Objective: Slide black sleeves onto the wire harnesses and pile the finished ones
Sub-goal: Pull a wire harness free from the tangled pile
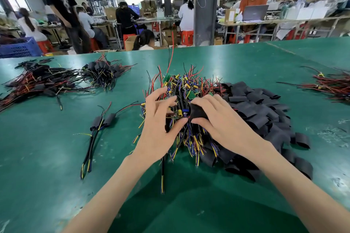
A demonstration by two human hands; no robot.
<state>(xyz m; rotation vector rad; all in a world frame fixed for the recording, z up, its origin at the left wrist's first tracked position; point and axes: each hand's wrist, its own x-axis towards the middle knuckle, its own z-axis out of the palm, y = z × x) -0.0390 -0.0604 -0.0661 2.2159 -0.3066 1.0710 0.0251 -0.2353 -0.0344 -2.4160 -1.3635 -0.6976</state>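
Note:
A tangled heap of wire harnesses (186, 85) with green boards, yellow capacitors and red, black, yellow and blue wires lies mid-table. My left hand (161, 125) pinches one harness by its small board, its black cable hanging down toward me. My right hand (217, 119) grips a black sleeve (197, 112) right beside that board. A big heap of loose black sleeves (265, 108) spreads to the right. Two sleeved harnesses (102, 121) lie on the left of the green table (47, 157).
Piles of sleeved harnesses (102, 72) and a larger pile (36, 81) lie at the far left. Another wire bundle (333, 85) sits at the right edge. A blue crate (19, 48) and several people at benches lie beyond the table.

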